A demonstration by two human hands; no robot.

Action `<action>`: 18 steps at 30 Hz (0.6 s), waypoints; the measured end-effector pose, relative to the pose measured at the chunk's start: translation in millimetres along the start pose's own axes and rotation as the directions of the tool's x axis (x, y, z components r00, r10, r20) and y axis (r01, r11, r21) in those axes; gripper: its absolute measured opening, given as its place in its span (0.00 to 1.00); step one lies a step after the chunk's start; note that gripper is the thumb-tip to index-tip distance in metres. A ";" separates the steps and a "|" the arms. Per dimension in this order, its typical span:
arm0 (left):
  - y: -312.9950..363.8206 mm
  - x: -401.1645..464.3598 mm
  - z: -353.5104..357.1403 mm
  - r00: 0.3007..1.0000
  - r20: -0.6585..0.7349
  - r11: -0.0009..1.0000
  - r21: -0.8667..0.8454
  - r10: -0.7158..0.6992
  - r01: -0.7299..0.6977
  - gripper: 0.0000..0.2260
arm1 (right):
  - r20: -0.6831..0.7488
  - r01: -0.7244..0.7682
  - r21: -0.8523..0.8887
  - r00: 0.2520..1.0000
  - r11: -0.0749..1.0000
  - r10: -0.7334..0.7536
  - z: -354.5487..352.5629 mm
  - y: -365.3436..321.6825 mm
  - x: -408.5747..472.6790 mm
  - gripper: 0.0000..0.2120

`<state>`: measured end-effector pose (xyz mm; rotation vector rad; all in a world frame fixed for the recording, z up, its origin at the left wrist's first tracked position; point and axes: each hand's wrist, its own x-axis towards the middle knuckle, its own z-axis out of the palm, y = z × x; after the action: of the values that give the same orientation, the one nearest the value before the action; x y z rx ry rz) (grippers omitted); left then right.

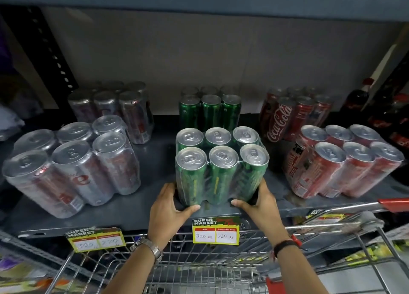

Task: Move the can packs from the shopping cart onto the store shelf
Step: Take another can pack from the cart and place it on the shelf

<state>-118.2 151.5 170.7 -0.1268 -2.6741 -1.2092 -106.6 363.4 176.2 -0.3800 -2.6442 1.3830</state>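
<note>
While the head camera looks down over the shelf edge, I record both hands on 1 green can pack [221,167]. The left hand [169,211] is curled around the pack's lower left corner, thumb across the front base and fingers wrapped behind. The right hand [260,205] mirrors it at the lower right corner, thumb pressed against the front base. Both hands are closed on the wrap, neither fully clenched. The pack holds 6 cans in 2 rows of 3, upright, and sits at the front edge of the dark shelf [155,167]; whether its base rests fully on the surface I cannot tell.

A second green pack [210,109] stands directly behind it, near the back wall. To the left, 2 silver packs: 1 [73,163] at the front, tilted toward the camera, and 1 [115,109] behind it. To the right, 2 red packs: 1 [340,163] at the front and 1 [294,114] further back. Dark bottles [358,101] stand at the far right.

A yellow price tag [215,231] hangs on the shelf lip just below the held pack, between the wrists, reading 300 and 220. A similar tag [95,239] hangs to the left. The wire shopping cart [199,269] sits below the shelf, under both forearms; no pack shows in its visible part. The left wrist carries a metal watch [147,247], the right a dark band [285,246].
</note>
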 end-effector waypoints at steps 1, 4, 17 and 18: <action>-0.4 -0.4 -0.6 1.000 0.004 1.000 -0.004 -0.001 0.001 0.22 | 0.000 -0.003 0.002 1.000 1.000 0.003 0.3 -0.1 -0.9 0.31; -1.1 0.0 -0.8 1.000 0.008 1.000 -0.016 0.004 -0.004 0.21 | 0.005 -0.002 -0.006 1.000 1.000 0.002 1.3 1.0 -1.2 0.30; -4.4 2.1 -0.4 1.000 0.022 0.999 -0.043 0.022 -0.021 0.22 | 0.058 0.013 0.028 0.998 1.000 -0.015 -4.4 -2.9 -2.5 0.29; -4.1 2.6 -0.6 0.999 0.038 0.998 -0.050 0.029 -0.027 0.22 | 0.086 0.012 0.045 0.996 0.999 -0.016 -6.5 -3.5 -3.5 0.30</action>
<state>-121.3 148.2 168.7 -0.1964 -2.6667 -1.2780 -102.3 365.6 182.8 -0.3026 -2.6730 1.4827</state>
